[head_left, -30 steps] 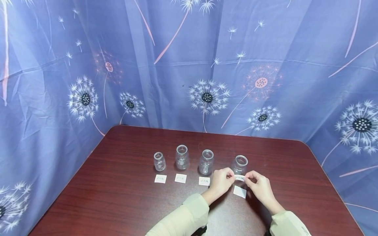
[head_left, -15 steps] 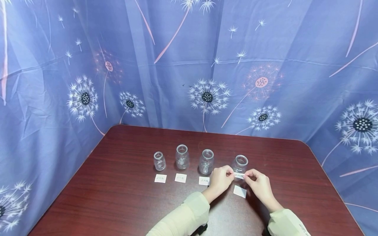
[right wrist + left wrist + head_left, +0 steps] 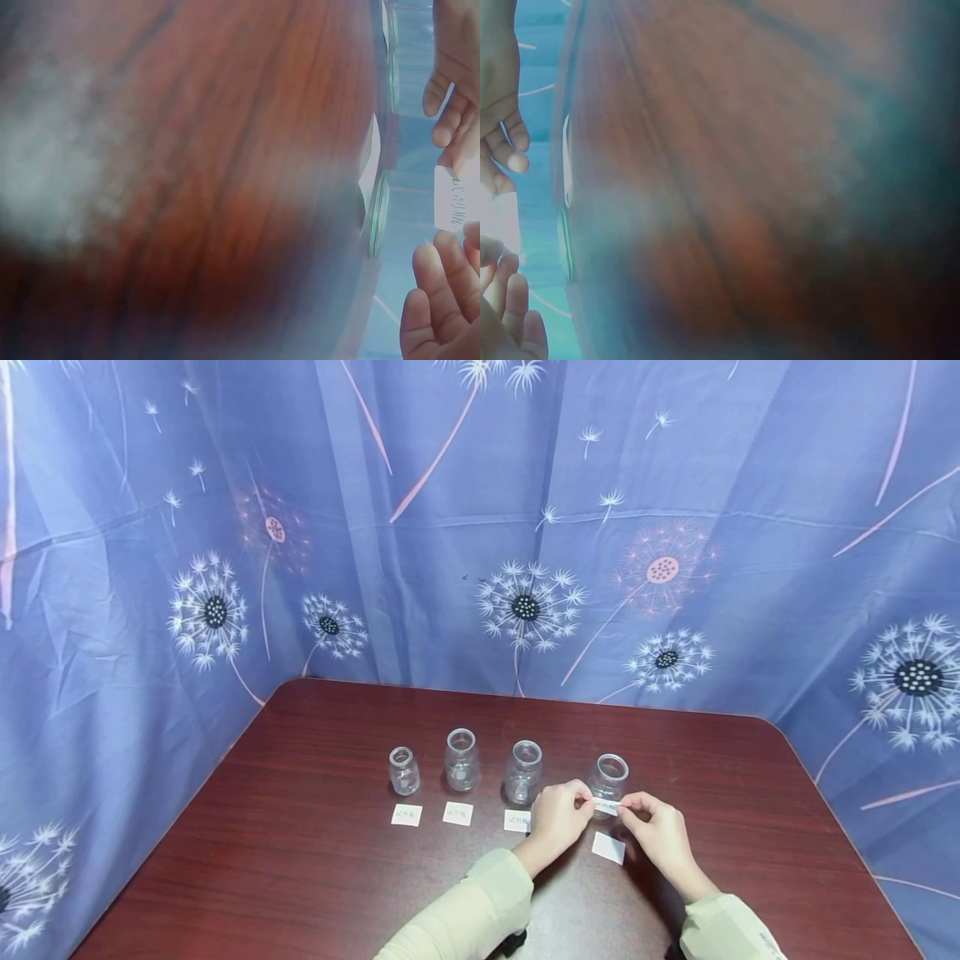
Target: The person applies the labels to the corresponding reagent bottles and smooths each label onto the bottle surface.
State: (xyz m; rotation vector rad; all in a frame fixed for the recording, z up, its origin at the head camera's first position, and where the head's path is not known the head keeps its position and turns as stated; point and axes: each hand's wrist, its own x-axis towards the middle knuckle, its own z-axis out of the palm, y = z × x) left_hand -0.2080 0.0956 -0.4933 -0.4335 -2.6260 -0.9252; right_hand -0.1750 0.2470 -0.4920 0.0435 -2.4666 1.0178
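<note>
My left hand (image 3: pixel 557 823) and right hand (image 3: pixel 663 838) pinch opposite ends of a small white label (image 3: pixel 606 807) between thumb and fingers. Dark handwritten characters run across the label, which also shows as a white strip (image 3: pixel 448 199) in the right wrist view. The label is held in front of the rightmost clear glass jar (image 3: pixel 611 774); whether it touches the glass I cannot tell. Below it, on the table, lies a blank white slip of paper (image 3: pixel 608 848). My left hand is close to another written white label (image 3: pixel 517 821), covering its right edge.
Three more open glass jars stand in a row to the left: a small jar (image 3: pixel 405 772), a taller jar (image 3: pixel 462 762) and a third jar (image 3: pixel 522 774). Written labels (image 3: pixel 407 815) (image 3: pixel 457 813) lie before the first two. A blue dandelion-print curtain (image 3: pixel 420 568) hangs behind the brown table (image 3: pixel 315 877).
Both hands have raised the label slightly, away from the blank slip and across the front of the rightmost jar. It has gone from bowed to flatter. In the last half second little has moved.
</note>
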